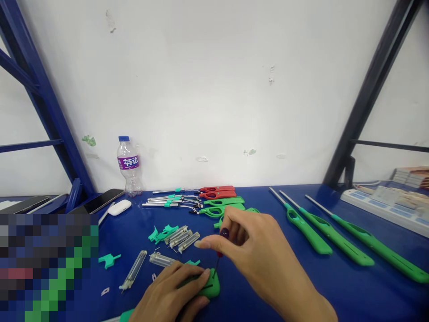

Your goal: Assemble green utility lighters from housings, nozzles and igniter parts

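My left hand (170,290) presses a green utility lighter (213,291) down on the table, fingers closed over its body. Only the rounded, slotted end shows beyond my fingertips; the rest is mostly under the hand. In my right hand (264,252) a small screwdriver (217,266) with a dark red handle is pinched between thumb and fingers. It stands nearly upright, its tip at the lighter's end. Just beyond my left hand lie clear fuel tanks (134,269), teal plastic pieces (163,234) and a small white part (105,291).
Red handle shells (217,194), green handle shells (225,209) and metal tubes (164,200) lie in rows at the back. Three green lighters (311,230) lie right. A bottle (130,167), white case (119,207) and phone (100,200) stand back left; a power strip (385,212) lies far right.
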Tool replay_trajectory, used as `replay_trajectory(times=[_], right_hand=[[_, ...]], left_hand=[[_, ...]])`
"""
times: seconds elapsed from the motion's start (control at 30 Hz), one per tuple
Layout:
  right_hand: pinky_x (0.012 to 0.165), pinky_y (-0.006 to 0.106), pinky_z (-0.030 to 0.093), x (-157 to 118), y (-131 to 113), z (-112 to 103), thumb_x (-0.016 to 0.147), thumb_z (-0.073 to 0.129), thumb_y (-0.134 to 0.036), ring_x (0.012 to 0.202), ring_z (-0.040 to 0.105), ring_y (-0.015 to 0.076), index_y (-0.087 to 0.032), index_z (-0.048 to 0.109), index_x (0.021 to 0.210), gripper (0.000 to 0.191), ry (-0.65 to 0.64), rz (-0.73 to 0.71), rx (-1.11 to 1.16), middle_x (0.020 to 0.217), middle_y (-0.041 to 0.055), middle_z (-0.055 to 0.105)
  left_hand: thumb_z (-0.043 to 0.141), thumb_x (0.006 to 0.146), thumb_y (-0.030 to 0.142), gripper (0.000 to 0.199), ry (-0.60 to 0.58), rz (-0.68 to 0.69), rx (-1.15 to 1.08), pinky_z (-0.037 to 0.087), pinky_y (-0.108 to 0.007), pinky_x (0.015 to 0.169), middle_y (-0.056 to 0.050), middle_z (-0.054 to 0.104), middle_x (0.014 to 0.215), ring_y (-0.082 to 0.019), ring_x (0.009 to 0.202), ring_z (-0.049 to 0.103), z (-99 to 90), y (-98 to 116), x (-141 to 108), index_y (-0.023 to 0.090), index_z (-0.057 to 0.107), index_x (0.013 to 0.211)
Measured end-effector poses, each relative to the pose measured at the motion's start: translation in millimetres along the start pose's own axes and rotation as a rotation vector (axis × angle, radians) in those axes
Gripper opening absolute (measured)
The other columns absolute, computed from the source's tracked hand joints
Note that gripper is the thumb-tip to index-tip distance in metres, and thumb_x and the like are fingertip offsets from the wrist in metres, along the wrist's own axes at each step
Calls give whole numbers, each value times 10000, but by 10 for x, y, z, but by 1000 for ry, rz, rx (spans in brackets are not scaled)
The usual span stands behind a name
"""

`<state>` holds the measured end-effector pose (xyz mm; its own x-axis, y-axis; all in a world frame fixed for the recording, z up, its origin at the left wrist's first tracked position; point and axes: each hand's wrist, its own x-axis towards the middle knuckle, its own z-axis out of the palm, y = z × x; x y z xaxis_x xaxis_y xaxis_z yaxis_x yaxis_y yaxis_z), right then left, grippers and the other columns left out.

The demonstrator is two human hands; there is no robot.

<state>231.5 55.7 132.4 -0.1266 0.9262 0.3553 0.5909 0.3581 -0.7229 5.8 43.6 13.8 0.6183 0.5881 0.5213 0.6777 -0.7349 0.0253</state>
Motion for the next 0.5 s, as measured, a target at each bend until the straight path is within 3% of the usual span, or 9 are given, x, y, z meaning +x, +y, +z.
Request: replay_trajectory(times=[0.07,0.1,0.27,0.4,0.5], right_hand=[[515,295,239,-6,-8,8,870,885,-503,535,371,111,-230,418,619,596,-2,-8,4,538,-78,468],[509,293,237,-10,-10,11,900,855,-489,526,366,109,-234,441,636,553,-29,-8,28,529,-83,453],[532,226,366,-23,19,-32,977,786,-400,519,546,94,-269,750,864,177,-319,64,248,537,-93,610],[559,189,409,-14,102,-107,1130,544,-558,643,697,101,-241,755,1010,399,-491,31,480,694,-24,761],[560,176,425,-6,147,-151,1139,491,-626,619,683,88,-223,741,1033,485,-554,59,573,702,-19,752]], left_hand=[[500,1173,425,317,-7,-9,11,689,-317,953,-3,813,1199,-217,1080,808,-1,8,-4,318,724,1369],[509,1170,424,314,-14,-11,12,689,-321,957,-4,813,1195,-218,1078,808,-3,9,-8,317,724,1372],[579,1145,384,291,-53,-17,-31,678,-336,989,-3,806,1224,-218,1078,799,-20,8,-21,320,712,1396],[639,1114,295,295,-118,-52,-86,668,-312,989,5,796,1256,-206,1100,784,-44,25,8,336,717,1395],[659,1100,275,313,-140,-69,-104,667,-327,993,6,794,1254,-208,1091,783,-47,35,17,339,715,1402]])
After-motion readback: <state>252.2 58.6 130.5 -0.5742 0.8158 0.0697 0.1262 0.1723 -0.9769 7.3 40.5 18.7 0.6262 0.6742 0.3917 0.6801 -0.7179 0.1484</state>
